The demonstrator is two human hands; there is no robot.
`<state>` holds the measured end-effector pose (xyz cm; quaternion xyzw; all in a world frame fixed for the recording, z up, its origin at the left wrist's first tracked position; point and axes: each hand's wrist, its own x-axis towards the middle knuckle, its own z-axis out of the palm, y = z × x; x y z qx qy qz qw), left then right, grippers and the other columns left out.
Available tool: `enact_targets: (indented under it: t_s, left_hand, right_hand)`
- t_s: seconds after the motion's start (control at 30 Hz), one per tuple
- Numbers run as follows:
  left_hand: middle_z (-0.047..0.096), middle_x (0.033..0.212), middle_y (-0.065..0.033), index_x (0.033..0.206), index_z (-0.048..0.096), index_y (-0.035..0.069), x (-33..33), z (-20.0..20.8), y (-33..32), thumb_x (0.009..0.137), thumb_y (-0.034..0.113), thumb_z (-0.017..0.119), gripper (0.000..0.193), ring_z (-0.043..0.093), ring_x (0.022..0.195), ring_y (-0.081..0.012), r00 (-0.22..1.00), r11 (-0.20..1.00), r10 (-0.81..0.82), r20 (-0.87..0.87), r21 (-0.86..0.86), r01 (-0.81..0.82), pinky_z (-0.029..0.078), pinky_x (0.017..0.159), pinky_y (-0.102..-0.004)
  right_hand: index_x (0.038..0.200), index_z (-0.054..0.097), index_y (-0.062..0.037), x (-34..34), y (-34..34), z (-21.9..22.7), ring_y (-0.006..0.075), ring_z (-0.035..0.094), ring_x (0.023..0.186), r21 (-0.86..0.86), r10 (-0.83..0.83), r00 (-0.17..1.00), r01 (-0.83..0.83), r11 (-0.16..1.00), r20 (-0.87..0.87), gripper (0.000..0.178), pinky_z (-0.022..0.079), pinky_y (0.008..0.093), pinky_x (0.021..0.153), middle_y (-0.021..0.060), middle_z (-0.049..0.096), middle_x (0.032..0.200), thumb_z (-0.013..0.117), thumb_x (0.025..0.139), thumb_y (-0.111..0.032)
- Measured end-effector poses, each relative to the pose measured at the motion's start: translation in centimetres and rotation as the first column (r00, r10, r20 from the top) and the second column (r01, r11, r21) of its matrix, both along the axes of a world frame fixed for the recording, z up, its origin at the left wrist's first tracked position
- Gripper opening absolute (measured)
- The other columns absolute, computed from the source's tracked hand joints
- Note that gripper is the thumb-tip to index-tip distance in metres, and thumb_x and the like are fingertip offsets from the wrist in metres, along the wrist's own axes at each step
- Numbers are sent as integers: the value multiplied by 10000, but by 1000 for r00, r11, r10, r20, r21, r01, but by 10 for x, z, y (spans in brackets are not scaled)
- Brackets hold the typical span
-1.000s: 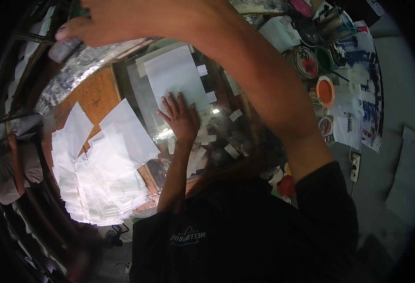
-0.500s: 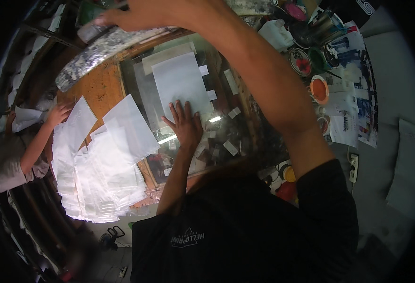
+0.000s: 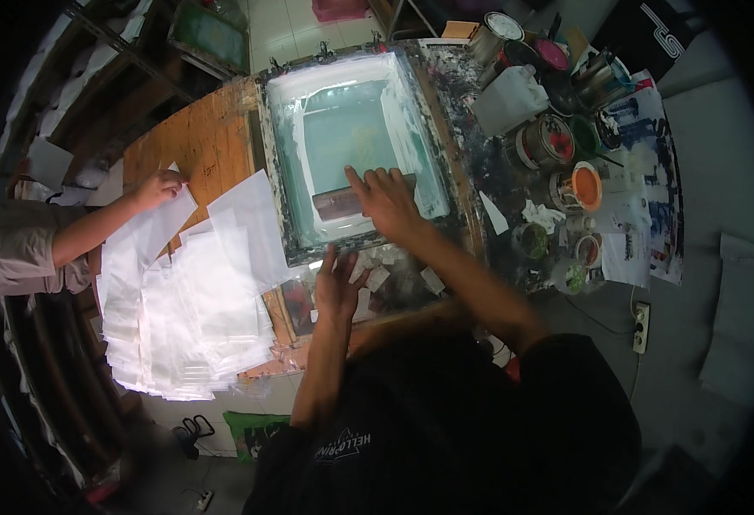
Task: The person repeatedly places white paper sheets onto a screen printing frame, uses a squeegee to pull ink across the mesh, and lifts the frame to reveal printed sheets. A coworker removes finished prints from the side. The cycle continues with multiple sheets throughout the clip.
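Note:
A printing screen (image 3: 433,129) with a pale green mesh and white-smeared edges lies flat over the glass plate (image 3: 386,296). My right hand (image 3: 387,204) grips a wide brown squeegee (image 3: 336,206) resting on the near part of the mesh, its index finger stretched along it. Just below the near edge of the frame is my left hand (image 3: 338,287), fingers apart and holding nothing. The white sheet on the plate is hidden under the screen.
White sheets (image 3: 188,318) lie in a loose, overlapping pile at left. A co-worker's hand (image 3: 162,187) holds the corner of one sheet there. Several ink cans (image 3: 553,142) and a white jug (image 3: 510,96) crowd the right side. A power strip (image 3: 642,328) lies beyond.
The screen has come down over the sheet and plate. My right hand has moved from the raised frame's edge to the squeegee. My left hand has drawn back off the sheet toward me.

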<state>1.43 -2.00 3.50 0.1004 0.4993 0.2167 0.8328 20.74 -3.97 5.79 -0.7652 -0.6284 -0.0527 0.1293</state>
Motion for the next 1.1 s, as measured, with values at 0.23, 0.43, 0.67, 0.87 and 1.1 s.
enact_targets:
  t_s: [0.23, 0.43, 0.67, 0.87, 1.1]
  left_hand:
    - [429, 1438, -178, 1550, 294, 57, 4, -22, 7, 1018, 401, 600, 703, 470, 1353, -318, 998, 995, 65, 13, -72, -64, 204, 1188, -638]
    - [191, 1647, -250, 1641, 74, 70, 10, -8, 13, 1064, 404, 487, 784, 313, 1498, -377, 1000, 999, -5, -5, -50, 4, 195, 1201, -642]
    - [211, 1622, -296, 1594, 175, 13, 11, -3, 13, 1055, 401, 507, 743, 298, 1499, -414, 1000, 1000, -3, -28, -23, 2, 246, 1174, -664]
    - [525, 1296, -113, 1363, 530, 68, 13, -11, 17, 984, 458, 645, 556, 515, 1255, -272, 994, 995, -16, -111, -103, 5, 404, 984, -523]
    - [579, 1190, -83, 1271, 582, 79, 0, -5, 11, 960, 417, 707, 476, 554, 1213, -256, 999, 998, -10, -32, -54, 8, 465, 935, -478]
  right_hand:
    - [1488, 520, -124, 6, -2, -19, 270, 525, 947, 72, 81, 988, -72, 995, -134, 727, 353, 475, 876, 88, 531, 971, 711, 793, -28]
    - [1476, 540, -145, 12, 18, -39, 255, 538, 997, 134, 50, 996, -41, 990, -69, 690, 272, 669, 1056, 62, 515, 958, 684, 814, -16]
    - [1441, 566, -198, 83, 122, -59, 234, 582, 1036, 146, -36, 999, 30, 989, 35, 661, 118, 788, 1141, 36, 569, 998, 719, 814, -57]
    - [1418, 564, -195, 145, 183, -53, 281, 593, 1151, 71, -74, 996, 77, 994, -40, 564, 286, 691, 1055, 102, 642, 1129, 665, 881, -56]
    - [1459, 554, -199, 48, 54, 5, 274, 568, 1028, -147, 75, 943, -128, 981, -325, 601, 356, 506, 932, 74, 607, 1034, 683, 885, -72]
